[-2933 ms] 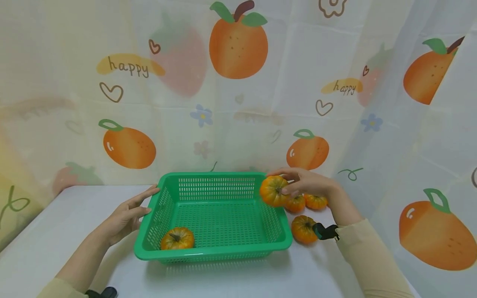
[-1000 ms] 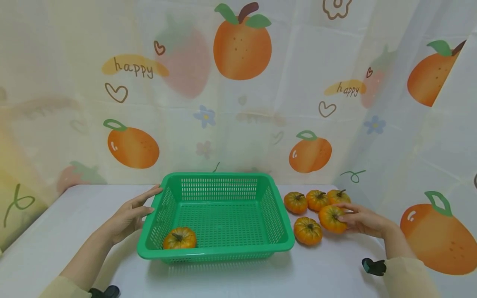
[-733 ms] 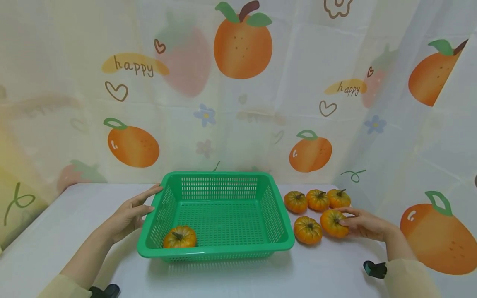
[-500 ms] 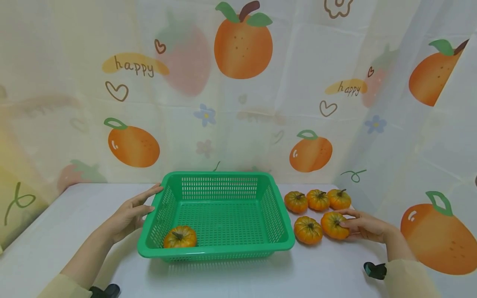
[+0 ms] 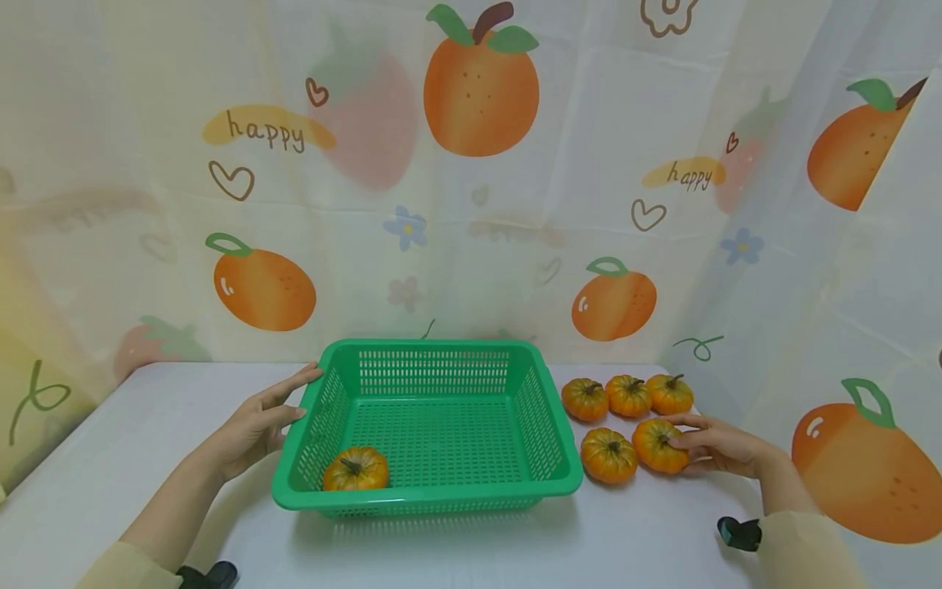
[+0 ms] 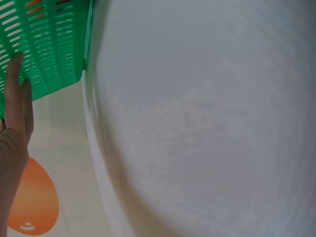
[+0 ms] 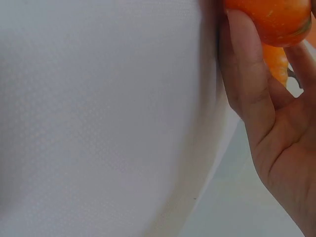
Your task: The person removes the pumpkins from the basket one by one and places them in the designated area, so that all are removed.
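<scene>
A green slatted basket stands mid-table with one small orange pumpkin in its near left corner. My left hand rests flat against the basket's left wall, fingers straight. On the table right of the basket, my right hand grips another pumpkin by its side. In the right wrist view the thumb presses on this pumpkin.
Next to the held pumpkin lies one more pumpkin. Three others sit in a row behind. A fruit-print curtain closes off the back and right. Bare white tabletop extends left of the basket.
My right hand moved the pumpkin from the basket's right rim down to the table beside the others, and has hardly shifted in the last second. The left hand stayed put.
</scene>
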